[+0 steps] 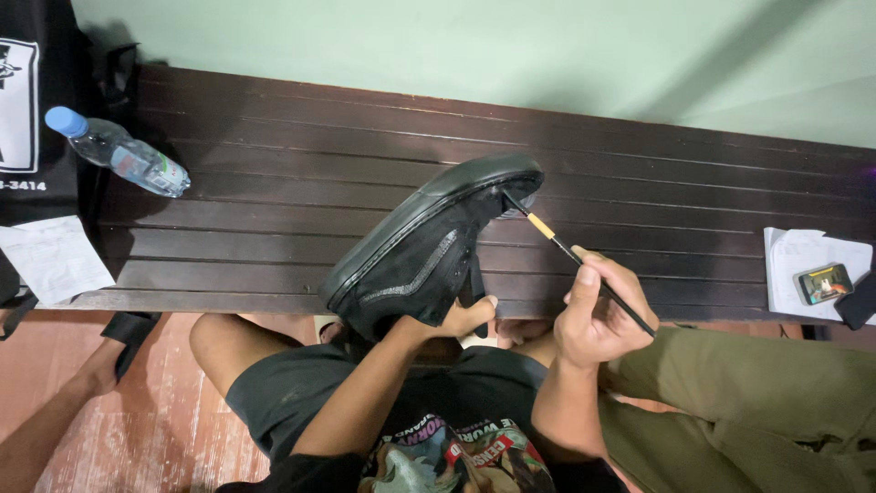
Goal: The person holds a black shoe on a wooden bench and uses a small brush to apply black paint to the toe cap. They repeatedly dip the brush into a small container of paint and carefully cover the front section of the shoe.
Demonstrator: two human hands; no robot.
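A black shoe [429,246] with a grey side stripe is held tilted above a dark wooden bench [274,183], its toe pointing up and right. My left hand [461,319] grips the shoe from below near its heel. My right hand [598,315] holds a thin paintbrush [570,251] with a black handle and a yellow band. The brush tip touches the underside of the shoe's toe near the sole edge.
A plastic water bottle [119,153] with a blue cap lies on the bench at the left. A paper sheet [53,258] lies at the left edge. White papers [803,265] with a small box [824,283] sit at the right. Another person's olive trouser leg [757,393] is lower right, and a foot in a black sandal [123,338] lower left.
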